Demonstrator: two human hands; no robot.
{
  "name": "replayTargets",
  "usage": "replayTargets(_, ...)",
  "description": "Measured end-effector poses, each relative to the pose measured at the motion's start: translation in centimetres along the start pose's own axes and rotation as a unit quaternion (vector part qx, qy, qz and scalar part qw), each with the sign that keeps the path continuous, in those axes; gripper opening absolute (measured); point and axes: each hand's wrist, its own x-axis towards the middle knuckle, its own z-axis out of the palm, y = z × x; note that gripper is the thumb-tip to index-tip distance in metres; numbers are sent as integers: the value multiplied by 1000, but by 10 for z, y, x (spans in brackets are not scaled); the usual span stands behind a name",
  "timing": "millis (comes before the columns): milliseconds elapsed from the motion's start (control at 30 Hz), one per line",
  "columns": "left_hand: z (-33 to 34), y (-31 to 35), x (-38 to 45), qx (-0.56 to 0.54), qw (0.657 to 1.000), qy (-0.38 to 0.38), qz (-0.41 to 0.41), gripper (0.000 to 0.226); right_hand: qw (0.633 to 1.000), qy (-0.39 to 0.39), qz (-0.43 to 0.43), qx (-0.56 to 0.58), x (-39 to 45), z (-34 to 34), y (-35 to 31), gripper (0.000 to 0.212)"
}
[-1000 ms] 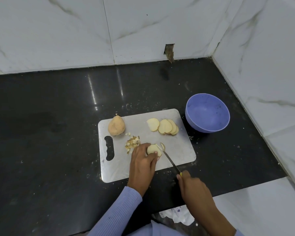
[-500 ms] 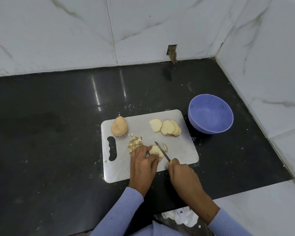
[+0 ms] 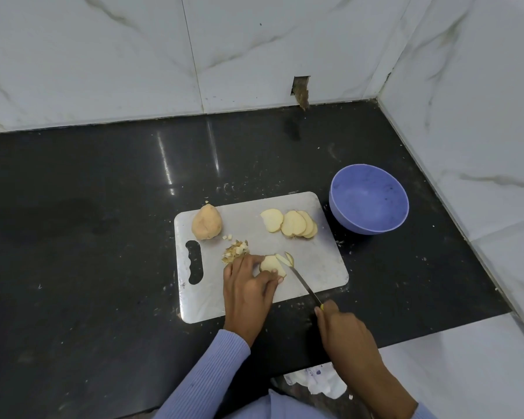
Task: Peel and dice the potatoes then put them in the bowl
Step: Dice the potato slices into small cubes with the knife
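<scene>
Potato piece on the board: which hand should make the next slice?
Right. The right hand grips the knife, blade at the potato piece; the left hand holds that piece down.

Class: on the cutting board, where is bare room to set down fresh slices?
Bare: the board's right part, between the slices and the knife, and its near-left corner. Crowded: around the left hand, potato piece and dice.

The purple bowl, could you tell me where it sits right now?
The purple bowl stands on the black counter, just off the cutting board's far right corner.
</scene>
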Motion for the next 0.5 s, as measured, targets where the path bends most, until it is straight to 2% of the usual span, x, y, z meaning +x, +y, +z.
replayTargets(133, -1, -2, -2, 9, 1000, 3, 22, 7, 999, 17, -30, 24, 1, -4, -6, 28)
replayTargets(267, 0, -2, -2, 1, 1000, 5, 8, 11, 998, 26, -44, 39, 22, -6, -23, 35)
replayTargets(500, -1, -2, 1, -7, 1000, 3, 3, 14, 999, 13, -49, -7, 34, -2, -36, 35)
